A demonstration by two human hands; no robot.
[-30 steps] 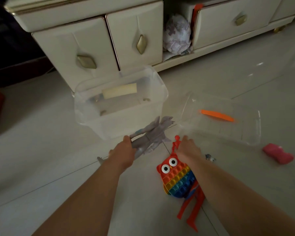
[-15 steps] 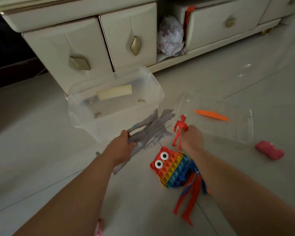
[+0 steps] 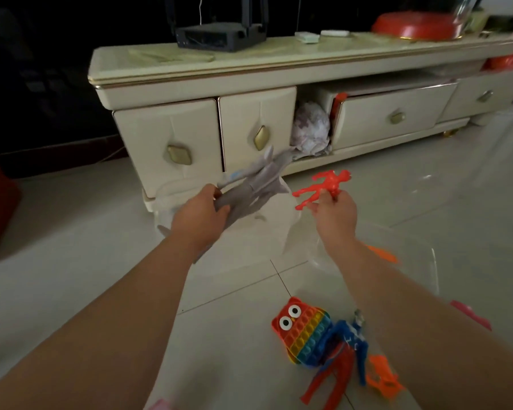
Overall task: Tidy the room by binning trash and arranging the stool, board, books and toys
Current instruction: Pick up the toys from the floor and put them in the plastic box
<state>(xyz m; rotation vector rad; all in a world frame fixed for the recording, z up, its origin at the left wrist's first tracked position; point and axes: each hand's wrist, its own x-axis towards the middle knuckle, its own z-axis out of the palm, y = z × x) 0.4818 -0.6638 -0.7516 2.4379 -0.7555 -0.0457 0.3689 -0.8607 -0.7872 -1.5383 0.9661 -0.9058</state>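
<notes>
Grey figures [image 3: 258, 184], count unclear, gripped by left hand [image 3: 199, 217], one red figure [image 3: 323, 184] pinched by right hand [image 3: 335, 217]

Left hand [image 3: 200, 216] gripping grey figure [image 3: 255, 184], right hand [image 3: 335, 214] pinching red figure [image 3: 323, 186]

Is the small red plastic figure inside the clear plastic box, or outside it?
Outside. The right hand pinches the small red plastic figure in the air, right of the clear plastic box.

The pale tiled floor [image 3: 71, 247] is carrying a rainbow owl toy [image 3: 304, 332] at five o'clock. A blue figure [image 3: 350, 338] is lying against the owl. A cream cabinet [image 3: 367, 119] is standing at twelve.
</notes>
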